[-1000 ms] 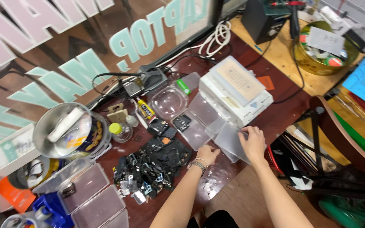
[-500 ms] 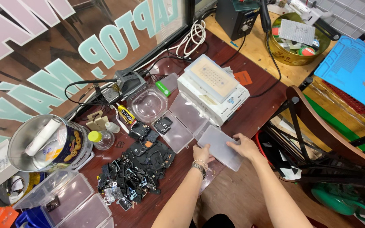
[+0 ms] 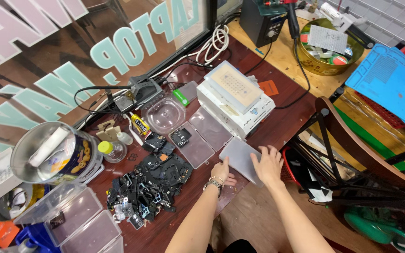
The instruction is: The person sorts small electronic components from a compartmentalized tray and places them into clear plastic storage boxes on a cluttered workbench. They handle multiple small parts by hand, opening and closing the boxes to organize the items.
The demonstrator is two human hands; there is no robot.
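left hand (image 3: 221,172) & right hand (image 3: 268,165) laid flat, fingers open, on a frosted plastic lid (image 3: 240,158) at table edge (image 3: 233,197); lid could be slid off, or nearby pile of black parts (image 3: 148,185) knocked

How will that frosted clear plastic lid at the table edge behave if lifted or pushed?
The frosted plastic lid looks thin and flat, so probably light and slightly flexible. Its smooth surface on the polished wooden table may slide easily. The left hand and right hand press on it near the edge; it could slip off.
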